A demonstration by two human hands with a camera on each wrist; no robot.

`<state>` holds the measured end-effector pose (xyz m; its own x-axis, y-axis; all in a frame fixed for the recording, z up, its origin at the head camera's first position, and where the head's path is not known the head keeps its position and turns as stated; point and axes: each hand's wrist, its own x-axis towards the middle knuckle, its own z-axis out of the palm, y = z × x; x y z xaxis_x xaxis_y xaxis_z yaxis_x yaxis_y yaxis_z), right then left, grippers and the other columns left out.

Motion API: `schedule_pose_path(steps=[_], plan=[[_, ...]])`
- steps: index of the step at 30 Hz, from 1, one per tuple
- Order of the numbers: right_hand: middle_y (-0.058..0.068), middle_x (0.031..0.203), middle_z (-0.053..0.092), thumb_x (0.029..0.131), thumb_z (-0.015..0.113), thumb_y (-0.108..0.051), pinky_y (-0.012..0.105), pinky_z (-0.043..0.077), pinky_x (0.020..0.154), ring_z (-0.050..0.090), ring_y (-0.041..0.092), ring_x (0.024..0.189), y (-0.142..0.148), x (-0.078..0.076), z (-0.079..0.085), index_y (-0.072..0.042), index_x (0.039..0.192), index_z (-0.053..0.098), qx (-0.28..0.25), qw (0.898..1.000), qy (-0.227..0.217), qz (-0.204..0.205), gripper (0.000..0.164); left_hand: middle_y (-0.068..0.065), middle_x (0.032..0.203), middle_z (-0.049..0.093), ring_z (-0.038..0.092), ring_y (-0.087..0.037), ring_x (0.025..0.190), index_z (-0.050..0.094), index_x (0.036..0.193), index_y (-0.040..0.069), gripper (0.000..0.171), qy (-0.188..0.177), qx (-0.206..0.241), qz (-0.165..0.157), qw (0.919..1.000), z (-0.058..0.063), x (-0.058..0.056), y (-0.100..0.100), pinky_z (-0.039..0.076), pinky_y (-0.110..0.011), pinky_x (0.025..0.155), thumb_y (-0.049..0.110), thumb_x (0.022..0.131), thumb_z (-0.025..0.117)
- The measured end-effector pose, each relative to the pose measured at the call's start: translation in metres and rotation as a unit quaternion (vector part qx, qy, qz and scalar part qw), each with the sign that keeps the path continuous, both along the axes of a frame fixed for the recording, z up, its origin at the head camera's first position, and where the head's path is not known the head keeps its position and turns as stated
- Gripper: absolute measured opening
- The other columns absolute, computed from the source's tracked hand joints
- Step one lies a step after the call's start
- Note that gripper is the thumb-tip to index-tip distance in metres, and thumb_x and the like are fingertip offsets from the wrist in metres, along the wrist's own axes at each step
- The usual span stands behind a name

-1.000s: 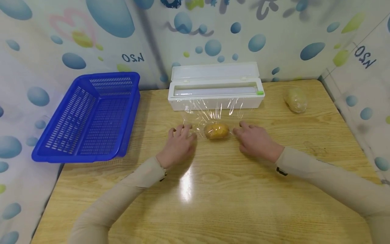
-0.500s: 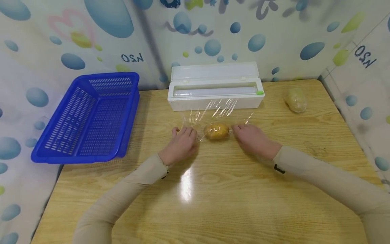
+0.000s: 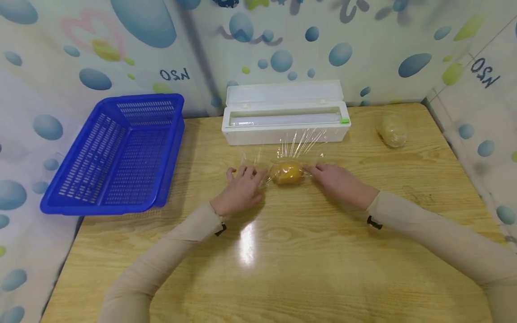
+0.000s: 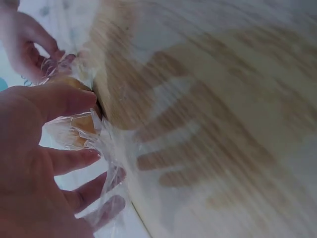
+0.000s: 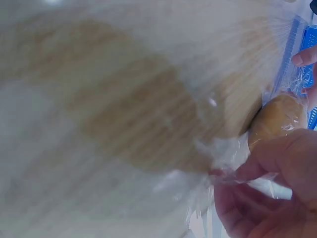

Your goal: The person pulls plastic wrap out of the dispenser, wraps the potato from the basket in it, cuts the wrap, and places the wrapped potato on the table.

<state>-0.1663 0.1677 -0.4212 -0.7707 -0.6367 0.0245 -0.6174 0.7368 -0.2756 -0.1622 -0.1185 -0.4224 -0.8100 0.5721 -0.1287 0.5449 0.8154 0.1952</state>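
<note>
A yellow-brown oval item like a potato point(image 3: 286, 173) lies under clear cling film point(image 3: 299, 148) that stretches from the roll in a white dispenser box point(image 3: 286, 134). At its left end is my left hand point(image 3: 241, 190), index finger reaching to the item. In the left wrist view, its thumb and fingers point(image 4: 74, 161) are spread apart, with film draped over the fingertips. My right hand point(image 3: 339, 181) is at the item's right end. Thumb and forefinger pinch gathered film there, as the right wrist view shows beside the item point(image 5: 280, 116).
A blue plastic basket point(image 3: 169, 157) stands at the left of the wooden table point(image 3: 282, 269). Toward the back right lies a pale round item wrapped in film point(image 3: 392, 131). The dispenser's lid point(image 3: 284, 93) is raised against the patterned wall point(image 3: 363, 27).
My right hand has gone from outstretched fingers to pinching the film by the item. The left fingers have moved inward to its left end, and the film's creases have shifted.
</note>
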Motion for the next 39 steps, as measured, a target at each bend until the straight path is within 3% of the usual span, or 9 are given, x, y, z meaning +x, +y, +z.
schedule_pose_path(steps=[5,8,12,18,23,29,35,39], plan=[[0.02,0.113,0.051,0.091,0.058,0.007,0.036,0.051,0.06,0.057,0.027,0.076,0.0,-0.001,-0.002,0.001,0.135,0.053,-0.041,0.999,-0.002,-0.001,0.045,-0.016,0.126,0.043,0.033,-0.033,0.117,0.045,0.142,0.01,0.06,-0.032,0.032,0.017,0.9988,0.001,-0.006,0.003,0.022,-0.058,0.092,0.028,0.088,0.066],[0.02,0.113,0.055,0.089,0.056,0.01,0.042,0.052,0.076,0.059,0.031,0.09,-0.001,-0.004,-0.003,0.006,0.132,0.053,-0.071,0.997,-0.02,0.007,0.043,-0.016,0.132,0.039,0.029,-0.033,0.123,0.047,0.139,0.009,0.058,-0.041,0.037,0.03,0.998,0.002,-0.008,0.006,0.021,-0.057,0.094,0.028,0.088,0.066],[0.023,0.112,0.059,0.088,0.05,0.012,0.048,0.048,0.088,0.058,0.036,0.102,0.0,-0.009,-0.004,0.011,0.128,0.053,-0.101,0.993,-0.06,0.012,0.04,-0.012,0.135,0.046,0.036,-0.032,0.124,0.049,0.137,0.007,0.056,-0.032,0.008,0.021,0.9992,0.003,-0.011,0.012,0.02,-0.058,0.097,0.031,0.088,0.067],[0.022,0.105,0.059,0.089,0.05,0.009,0.045,0.05,0.081,0.059,0.032,0.093,0.002,-0.015,-0.005,0.012,0.125,0.054,-0.128,0.987,-0.09,0.026,0.036,-0.009,0.132,0.055,0.051,-0.031,0.118,0.049,0.134,0.005,0.058,-0.018,-0.007,0.013,0.9997,0.007,-0.011,0.016,0.018,-0.061,0.102,0.031,0.088,0.071],[0.02,0.112,0.053,0.084,0.064,-0.01,0.039,0.05,0.073,0.054,0.026,0.086,-0.001,-0.012,-0.003,0.009,0.131,0.051,-0.098,0.989,-0.113,0.007,0.052,-0.007,0.117,0.064,0.058,-0.028,0.105,0.044,0.133,0.007,0.061,0.006,0.011,0.002,0.9999,0.007,-0.011,0.016,0.021,-0.06,0.099,0.032,0.086,0.074],[0.019,0.113,0.058,0.084,0.072,-0.035,0.046,0.052,0.079,0.061,0.032,0.092,-0.012,-0.006,0.0,0.007,0.127,0.051,-0.027,0.998,-0.057,-0.016,0.064,-0.007,0.111,0.065,0.058,-0.027,0.102,0.046,0.128,0.008,0.061,0.026,0.013,-0.005,0.9996,0.007,-0.014,0.018,0.023,-0.059,0.096,0.035,0.083,0.076],[0.015,0.091,0.064,0.082,0.073,-0.043,0.039,0.051,0.054,0.06,0.024,0.063,-0.023,-0.006,-0.002,0.004,0.137,0.042,0.011,1.0,0.016,-0.014,0.078,-0.004,0.1,0.068,0.063,-0.023,0.094,0.046,0.125,0.011,0.061,0.016,0.034,0.001,0.9993,0.005,-0.021,0.025,0.022,-0.061,0.097,0.036,0.08,0.079],[0.014,0.087,0.064,0.084,0.072,-0.045,0.04,0.049,0.051,0.059,0.025,0.06,-0.029,-0.006,0.0,-0.002,0.139,0.041,0.033,0.999,0.043,-0.007,0.076,-0.005,0.1,0.069,0.063,-0.026,0.092,0.045,0.127,0.013,0.066,0.023,0.025,-0.001,0.9994,0.005,-0.025,0.029,0.021,-0.063,0.097,0.036,0.077,0.081]])
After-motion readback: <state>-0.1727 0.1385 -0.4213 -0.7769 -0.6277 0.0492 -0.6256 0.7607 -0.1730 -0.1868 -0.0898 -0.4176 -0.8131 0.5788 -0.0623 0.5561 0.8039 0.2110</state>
